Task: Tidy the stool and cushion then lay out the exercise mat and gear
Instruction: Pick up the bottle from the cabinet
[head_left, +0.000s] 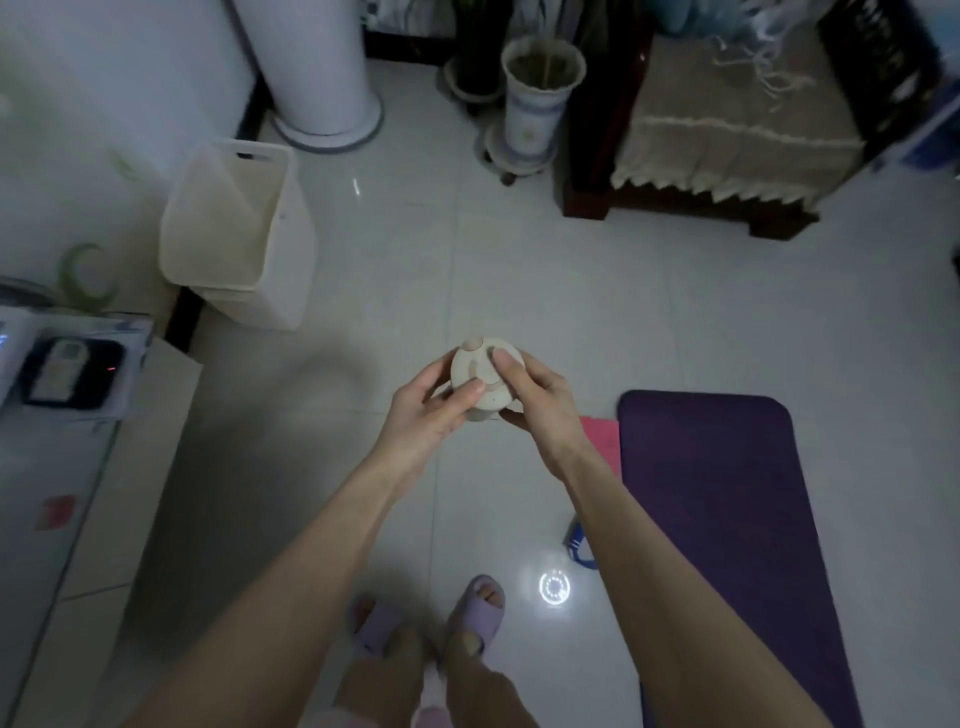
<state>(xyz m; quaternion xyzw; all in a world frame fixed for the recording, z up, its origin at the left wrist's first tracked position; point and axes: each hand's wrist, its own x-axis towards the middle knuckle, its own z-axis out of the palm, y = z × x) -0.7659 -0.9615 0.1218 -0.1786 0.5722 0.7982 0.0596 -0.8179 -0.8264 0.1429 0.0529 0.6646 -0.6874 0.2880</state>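
A purple exercise mat (727, 519) lies flat on the tiled floor at the right. Beside its left edge sit a pink item (602, 439) and a blue band-like item (577, 545), both partly hidden by my right arm. In front of me, above the floor, I hold a small round cream-coloured object (480, 376) with both hands. My left hand (426, 410) grips its near left side, thumb on top. My right hand (535, 395) wraps its right side, a finger pressing the top.
A cream plastic bin (239, 234) stands at the left by the wall. A white cylinder (317, 67) and potted vases (535, 104) stand at the back. A dark wooden seat with a beige cover (727, 130) is back right. A low counter (67, 467) is at left.
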